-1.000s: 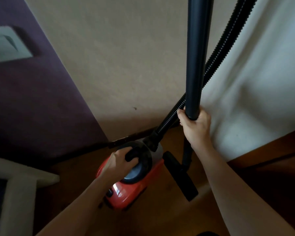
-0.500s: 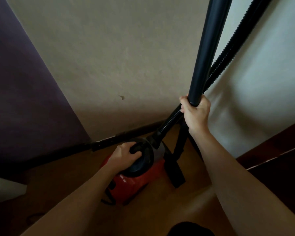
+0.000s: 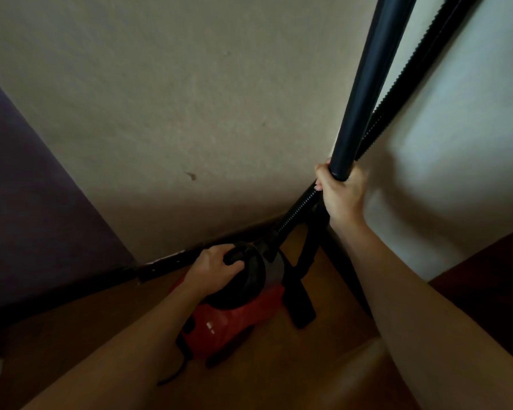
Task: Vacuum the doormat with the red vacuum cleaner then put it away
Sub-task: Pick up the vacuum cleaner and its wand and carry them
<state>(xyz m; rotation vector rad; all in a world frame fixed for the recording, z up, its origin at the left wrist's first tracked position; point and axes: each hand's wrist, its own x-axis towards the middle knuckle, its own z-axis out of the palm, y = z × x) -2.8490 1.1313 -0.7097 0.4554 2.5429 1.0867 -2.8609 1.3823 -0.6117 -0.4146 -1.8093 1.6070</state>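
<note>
Stowing looks nearly finished: left hand (image 3: 216, 266) grips the red plastic canister vacuum cleaner (image 3: 231, 324) by its top; right hand (image 3: 339, 193) clasps the long black rigid tube (image 3: 367, 84) just beside it.

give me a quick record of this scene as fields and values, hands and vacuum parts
left hand: grips the black carry handle of the red vacuum cleaner
right hand: grips the black wand, held steeply upright
hose: ribbed, runs from the vacuum cleaner up beside the wand
floor nozzle: just right of the vacuum cleaner
setting: wooden floor, at the foot of a beige wall
</note>
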